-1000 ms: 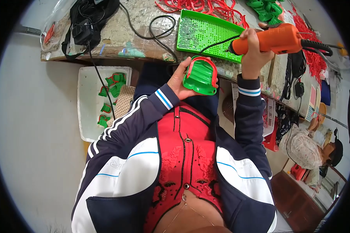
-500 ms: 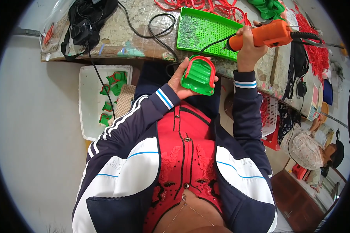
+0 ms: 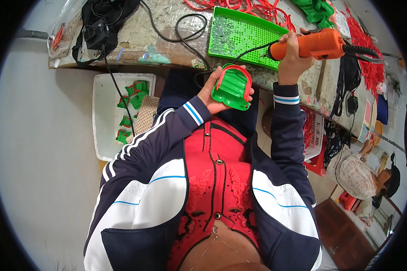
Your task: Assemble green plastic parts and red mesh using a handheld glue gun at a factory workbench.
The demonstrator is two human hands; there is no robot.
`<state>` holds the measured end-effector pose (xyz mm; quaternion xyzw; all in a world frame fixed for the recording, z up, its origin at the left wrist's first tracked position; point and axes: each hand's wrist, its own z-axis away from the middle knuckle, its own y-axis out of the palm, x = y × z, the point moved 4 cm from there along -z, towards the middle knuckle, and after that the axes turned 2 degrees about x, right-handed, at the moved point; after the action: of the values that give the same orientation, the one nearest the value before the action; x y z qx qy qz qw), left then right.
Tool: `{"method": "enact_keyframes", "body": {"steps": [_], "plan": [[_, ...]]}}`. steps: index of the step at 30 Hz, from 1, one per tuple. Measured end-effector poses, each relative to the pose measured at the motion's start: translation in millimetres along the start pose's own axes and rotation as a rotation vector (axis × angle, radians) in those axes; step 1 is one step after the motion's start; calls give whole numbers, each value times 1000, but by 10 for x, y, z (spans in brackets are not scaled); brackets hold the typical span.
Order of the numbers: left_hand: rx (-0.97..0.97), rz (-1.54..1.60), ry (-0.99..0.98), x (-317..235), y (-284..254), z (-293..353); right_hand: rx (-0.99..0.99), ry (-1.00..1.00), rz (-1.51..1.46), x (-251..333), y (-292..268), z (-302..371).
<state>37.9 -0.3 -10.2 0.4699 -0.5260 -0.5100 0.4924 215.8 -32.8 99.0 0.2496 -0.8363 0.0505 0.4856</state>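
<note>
My left hand [image 3: 211,92] holds a green moulded plastic piece [image 3: 230,89] from its left side, above my lap. A red strip [image 3: 224,73] curves along the piece's upper edge and down its right side; the ridged hollow faces up. Farther right, over the bench edge, my right hand [image 3: 292,61] is wrapped round the front part of an orange electric screwdriver [image 3: 323,44]. A black cord runs to the tool's left end; its bit cannot be made out. Beside that hand lies a green perforated tray [image 3: 246,38] with many small metal pieces, probably screws, at its left side.
On the worn bench [image 3: 163,49] lie a looping black cable, a black bag [image 3: 105,28], red strips [image 3: 244,7] and more green pieces [image 3: 316,12]. Below left, a white foam box [image 3: 105,119] holds several red-edged green pieces. Another person [image 3: 355,174] sits far right.
My right hand and the screwdriver have shifted very slightly right and down with a small shift of the whole view. Both holds stay the same.
</note>
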Motion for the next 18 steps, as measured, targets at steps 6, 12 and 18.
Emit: {"method": "enact_keyframes", "body": {"steps": [6,12,18], "plan": [[-18,-11,15,-4,-23,15,-17,0,16,6,-1,-4],[-44,-35,21,-2,-31,14,5,-16,-5,-18,-3,4],[-57,-53,36,-3,-28,12,-5,-7,33,-18,1,9]]}}
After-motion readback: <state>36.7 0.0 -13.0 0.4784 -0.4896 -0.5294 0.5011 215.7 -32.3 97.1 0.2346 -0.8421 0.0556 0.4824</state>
